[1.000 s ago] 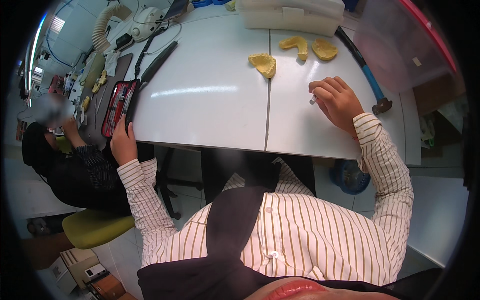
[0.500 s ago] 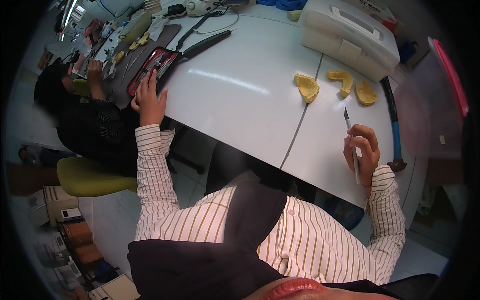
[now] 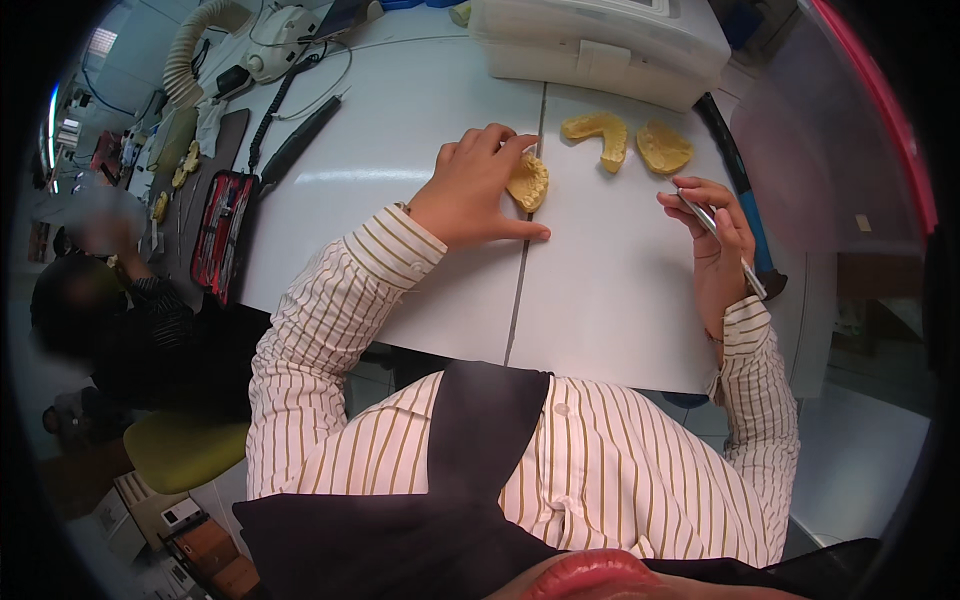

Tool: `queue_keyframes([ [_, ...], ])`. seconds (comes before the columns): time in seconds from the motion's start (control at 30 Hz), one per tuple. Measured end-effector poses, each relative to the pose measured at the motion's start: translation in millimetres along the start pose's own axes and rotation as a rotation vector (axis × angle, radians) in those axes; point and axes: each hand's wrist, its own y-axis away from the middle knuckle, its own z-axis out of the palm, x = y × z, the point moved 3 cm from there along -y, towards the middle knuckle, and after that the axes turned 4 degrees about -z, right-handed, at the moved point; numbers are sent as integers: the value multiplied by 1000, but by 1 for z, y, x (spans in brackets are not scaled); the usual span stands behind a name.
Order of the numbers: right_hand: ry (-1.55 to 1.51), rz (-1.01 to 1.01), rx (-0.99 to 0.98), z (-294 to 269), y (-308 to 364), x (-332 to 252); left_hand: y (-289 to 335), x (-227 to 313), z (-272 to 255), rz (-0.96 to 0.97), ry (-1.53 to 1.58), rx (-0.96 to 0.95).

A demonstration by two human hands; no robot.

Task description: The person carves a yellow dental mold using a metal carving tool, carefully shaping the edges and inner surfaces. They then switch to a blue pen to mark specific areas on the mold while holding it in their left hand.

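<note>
My left hand (image 3: 472, 190) is over the white table, thumb and fingers spread around a yellow plaster dental cast (image 3: 528, 183). Part of that cast is hidden behind the hand, and I cannot tell whether they touch. In my right hand (image 3: 718, 235) is a slim silver craft knife (image 3: 735, 250), held like a pen and tilted; its blade is hard to make out. Two more yellow casts lie beyond the right hand: a horseshoe-shaped one (image 3: 603, 138) and a rounded one (image 3: 663, 147).
A hammer (image 3: 748, 205) with a black and blue handle lies right of my right hand. Behind the casts stands a translucent plastic box (image 3: 600, 62). At left are a red-lined tool case (image 3: 222, 235) and a black corded handpiece (image 3: 300, 142). A person in black (image 3: 130, 320) sits at far left.
My left hand has left the tool case and moved right to the nearest cast. The knife has turned in my right hand, its upper end now leaning left. The view has shifted right.
</note>
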Motion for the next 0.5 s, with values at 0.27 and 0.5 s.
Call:
queue_keyframes([
  [0.27, -164, 172, 211, 15, -10, 2, -2, 0, 5, 37, 330, 52],
  [0.5, -302, 242, 64, 55, -15, -4, 6, 15, -21, 114, 453, 122],
])
